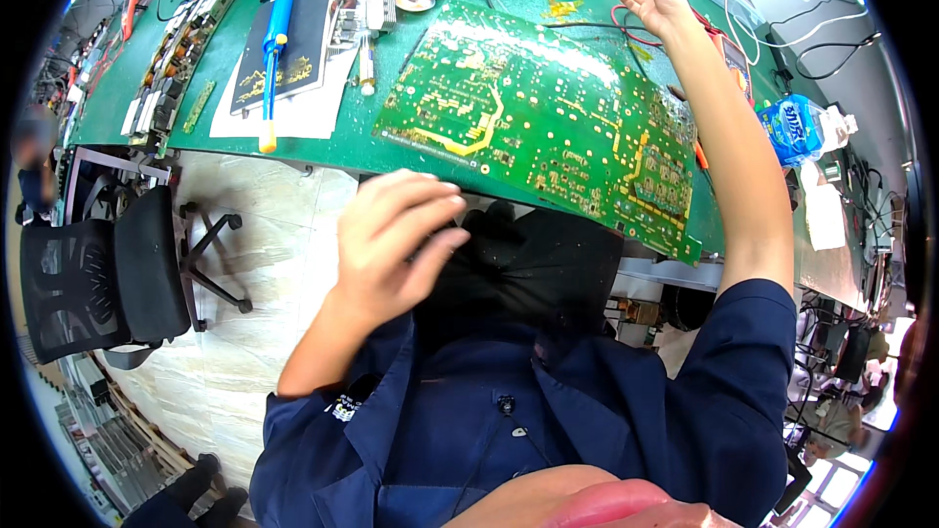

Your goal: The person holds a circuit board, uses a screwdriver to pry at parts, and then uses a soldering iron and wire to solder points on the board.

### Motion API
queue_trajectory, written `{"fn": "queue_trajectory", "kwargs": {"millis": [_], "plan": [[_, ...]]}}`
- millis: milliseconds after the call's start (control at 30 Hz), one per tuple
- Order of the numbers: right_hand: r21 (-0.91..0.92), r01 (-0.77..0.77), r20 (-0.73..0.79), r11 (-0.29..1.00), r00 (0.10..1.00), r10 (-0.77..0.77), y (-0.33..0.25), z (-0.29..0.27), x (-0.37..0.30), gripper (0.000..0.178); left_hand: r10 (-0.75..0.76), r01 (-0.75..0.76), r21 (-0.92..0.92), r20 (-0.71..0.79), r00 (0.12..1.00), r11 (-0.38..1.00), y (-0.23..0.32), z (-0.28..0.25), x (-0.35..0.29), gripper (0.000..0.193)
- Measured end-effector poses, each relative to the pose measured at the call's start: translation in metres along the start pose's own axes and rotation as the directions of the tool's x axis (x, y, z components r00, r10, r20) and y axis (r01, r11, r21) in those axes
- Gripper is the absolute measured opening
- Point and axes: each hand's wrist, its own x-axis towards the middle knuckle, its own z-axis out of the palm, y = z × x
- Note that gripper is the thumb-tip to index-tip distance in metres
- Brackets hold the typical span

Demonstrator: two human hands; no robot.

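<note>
A large green circuit board (548, 127) lies tilted across the front of the green workbench (342, 149), its near right corner past the front edge. My left hand (396, 240) hovers in front of the bench edge, below the board's left part; it is slightly blurred, fingers apart, and holds nothing. My right arm reaches along the board's right side. At its end my right hand (653, 0) is raised with fingers spread and nothing in it, nearest to a red and black cable (626, 27).
A blue desoldering pump (277, 39) rests on a black notebook (298, 68) over white paper (337, 103). Assembled boards (176, 64) line the bench's left. Right of my arm are a multimeter (732, 64) and a blue-labelled bottle (792, 130). A black chair (147, 264) stands at left.
</note>
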Motion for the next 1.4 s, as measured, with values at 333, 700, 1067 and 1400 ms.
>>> {"fn": "queue_trajectory", "kwargs": {"millis": [333,700,1067,1400], "plan": [[-0.043,0.269,-0.079,0.962,0.959,-0.271,-0.056,0.003,-0.024,0.041,0.135,-0.211,0.220,0.314,0.940,0.952,-0.103,0.048,0.188,0.017],[-0.023,0.443,-0.118,0.896,0.889,-0.443,-0.086,-0.088,-0.190,0.040,0.004,-0.335,0.367,0.668,0.744,0.868,-0.162,0.044,0.236,0.017],[-0.028,0.438,-0.194,0.899,0.879,-0.435,-0.082,-0.127,-0.245,0.045,0.289,-0.396,0.134,0.485,0.826,0.908,-0.075,0.059,0.217,0.013],[-0.214,0.509,0.032,0.834,0.857,-0.515,-0.057,-0.168,-0.264,0.037,0.266,-0.358,0.057,0.566,0.781,0.932,-0.029,0.103,0.167,0.016]]}}
